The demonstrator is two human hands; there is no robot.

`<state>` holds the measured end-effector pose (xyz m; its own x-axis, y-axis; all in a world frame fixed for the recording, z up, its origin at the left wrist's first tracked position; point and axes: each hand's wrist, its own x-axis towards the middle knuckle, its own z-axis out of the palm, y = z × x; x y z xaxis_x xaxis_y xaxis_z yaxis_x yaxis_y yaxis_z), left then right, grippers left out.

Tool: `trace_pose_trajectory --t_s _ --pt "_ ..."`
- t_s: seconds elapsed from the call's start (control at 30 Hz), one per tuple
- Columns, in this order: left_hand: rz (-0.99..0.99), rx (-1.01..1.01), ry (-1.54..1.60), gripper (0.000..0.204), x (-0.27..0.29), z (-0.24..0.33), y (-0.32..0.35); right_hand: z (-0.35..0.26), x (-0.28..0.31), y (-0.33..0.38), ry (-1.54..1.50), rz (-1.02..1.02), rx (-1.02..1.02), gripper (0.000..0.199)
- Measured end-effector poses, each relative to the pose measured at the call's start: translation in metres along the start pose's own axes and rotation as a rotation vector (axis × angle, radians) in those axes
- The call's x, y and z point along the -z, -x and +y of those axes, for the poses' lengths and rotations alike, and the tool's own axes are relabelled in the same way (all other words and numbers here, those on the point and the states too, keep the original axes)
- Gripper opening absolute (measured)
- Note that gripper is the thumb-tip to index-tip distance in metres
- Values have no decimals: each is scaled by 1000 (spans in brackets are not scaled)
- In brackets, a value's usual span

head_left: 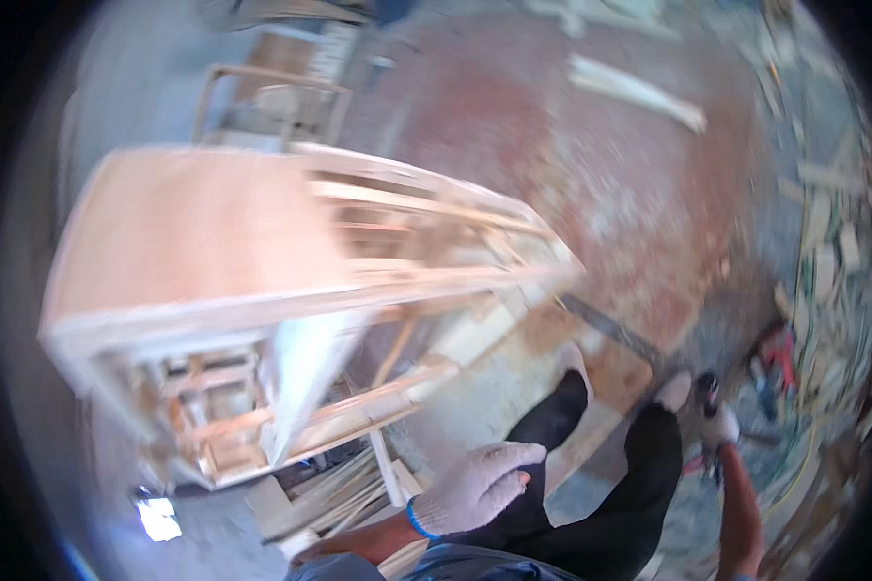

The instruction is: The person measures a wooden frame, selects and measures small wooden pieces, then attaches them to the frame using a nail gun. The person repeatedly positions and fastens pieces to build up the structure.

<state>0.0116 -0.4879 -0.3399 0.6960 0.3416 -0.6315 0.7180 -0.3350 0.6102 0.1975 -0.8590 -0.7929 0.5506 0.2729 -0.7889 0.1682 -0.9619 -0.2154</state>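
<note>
My left hand [475, 487], in a white knitted glove with a blue cuff, hangs over my dark trousers in front of my body. Its fingers are curled together, and whatever they may hold is hidden. Down at my right side, my right hand [720, 426], also gloved, is closed round a dark hand tool [708, 387], too blurred to name its kind. To the left of both hands stands a large wooden frame [426, 276] of pale battens, with a smooth plywood panel [203, 228] over its left end. Neither hand touches it.
Wood strips [334, 499] lie under the frame's near side. A red tool [777, 356] and scattered offcuts [828, 252] line the right. A pale board [638, 90] lies on the stained floor [610, 184]. A bright light [158, 518] shines at lower left.
</note>
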Motion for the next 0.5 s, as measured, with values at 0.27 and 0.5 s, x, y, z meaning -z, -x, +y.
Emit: trace_pose_trajectory --t_s 0.27,0.5 --pt "683 -644 -567 40 206 131 253 -252 291 268 -335 5 717 31" --pt "1022 -682 -786 37 431 140 205 -393 486 461 -501 -148 779 43"
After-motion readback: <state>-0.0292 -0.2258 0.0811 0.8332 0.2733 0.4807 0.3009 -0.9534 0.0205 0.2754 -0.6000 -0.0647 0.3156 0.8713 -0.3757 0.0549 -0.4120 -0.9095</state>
